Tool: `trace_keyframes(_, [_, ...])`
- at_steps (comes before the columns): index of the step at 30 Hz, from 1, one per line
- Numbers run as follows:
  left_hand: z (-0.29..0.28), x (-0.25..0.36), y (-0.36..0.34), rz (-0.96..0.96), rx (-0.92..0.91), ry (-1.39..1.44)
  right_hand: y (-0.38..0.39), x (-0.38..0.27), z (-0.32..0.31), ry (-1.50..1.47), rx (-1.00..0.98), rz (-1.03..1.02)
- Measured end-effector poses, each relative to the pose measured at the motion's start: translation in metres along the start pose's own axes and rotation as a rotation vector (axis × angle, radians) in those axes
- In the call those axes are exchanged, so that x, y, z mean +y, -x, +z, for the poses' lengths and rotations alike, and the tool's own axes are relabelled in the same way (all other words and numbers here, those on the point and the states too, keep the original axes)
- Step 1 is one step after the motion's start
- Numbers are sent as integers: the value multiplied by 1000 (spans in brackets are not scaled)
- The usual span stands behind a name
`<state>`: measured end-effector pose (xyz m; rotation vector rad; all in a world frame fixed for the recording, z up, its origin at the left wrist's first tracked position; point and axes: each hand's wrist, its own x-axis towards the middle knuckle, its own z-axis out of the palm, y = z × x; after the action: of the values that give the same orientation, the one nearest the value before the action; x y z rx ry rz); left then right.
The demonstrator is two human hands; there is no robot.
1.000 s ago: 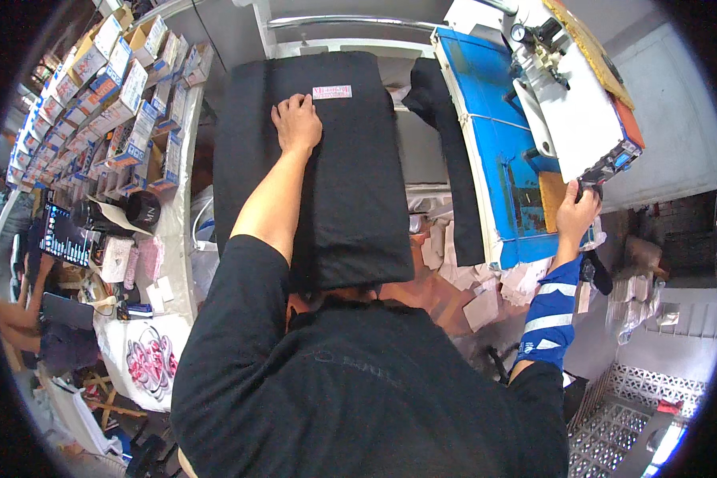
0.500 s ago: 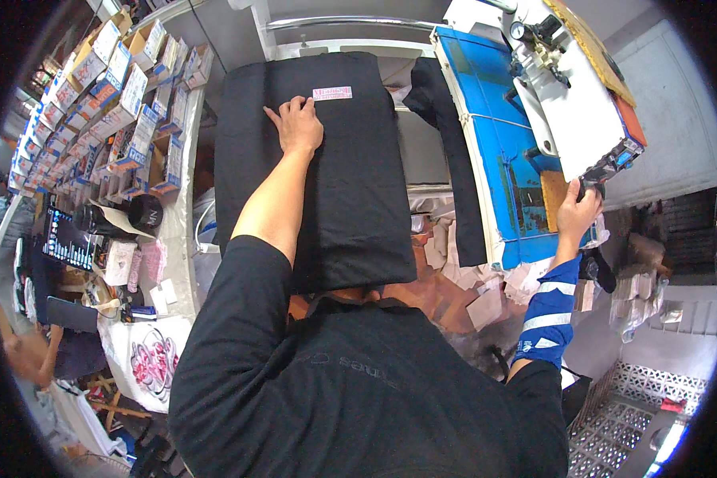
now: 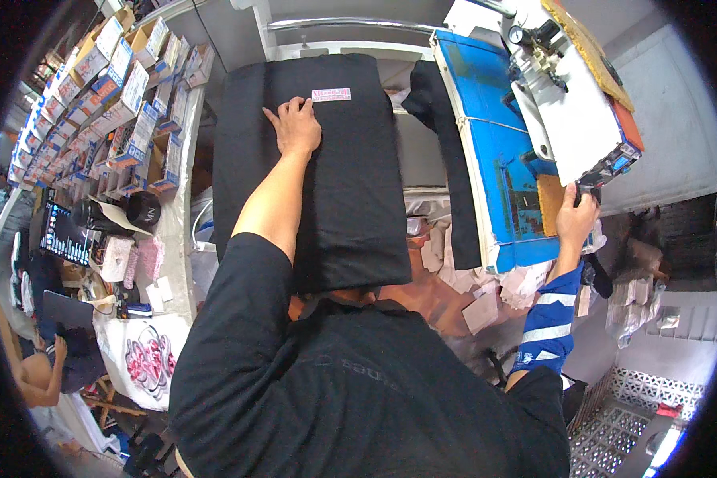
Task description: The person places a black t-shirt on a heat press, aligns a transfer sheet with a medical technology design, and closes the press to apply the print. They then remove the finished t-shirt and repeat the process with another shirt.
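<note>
Small pale label (image 3: 331, 94) w/ pink marks lies flat on black cloth (image 3: 350, 183), near its far edge, just shy of 12 o'clock. L hand (image 3: 296, 129), at 11, rests on the cloth, fingers spread & slightly bent, tips just beside label's 7 o'clock corner; can't tell if touching it. Prob. there to keep cloth smooth & label straight. Cloth lies straight ahead, prob. for easy reach. R hand (image 3: 577, 219), at 3, is curled round a black handle (image 3: 588, 193) on white machine head (image 3: 573, 119), at 2, likely to control it. Blue plate (image 3: 494, 159) below, w/ narrow black strip (image 3: 460, 183) along its L side. Further out: stacked boxes (image 3: 127, 103) at 10, prob. tiered for quick access; printed white cloth (image 3: 147, 354) on desk (image 3: 179, 263), at 8; paper scraps (image 3: 482, 311) at 4.
</note>
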<state>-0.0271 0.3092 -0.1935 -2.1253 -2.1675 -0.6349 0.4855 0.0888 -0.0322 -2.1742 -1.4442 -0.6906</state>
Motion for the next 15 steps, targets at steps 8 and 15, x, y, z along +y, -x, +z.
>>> trace_keyframes(8, [16,-5,-8,-3,212,131,10,-50,-35,-53,-15,-44])
trace_keyframes(15, [-47,-48,62,53,443,631,53,-151,-59,-127,27,-80])
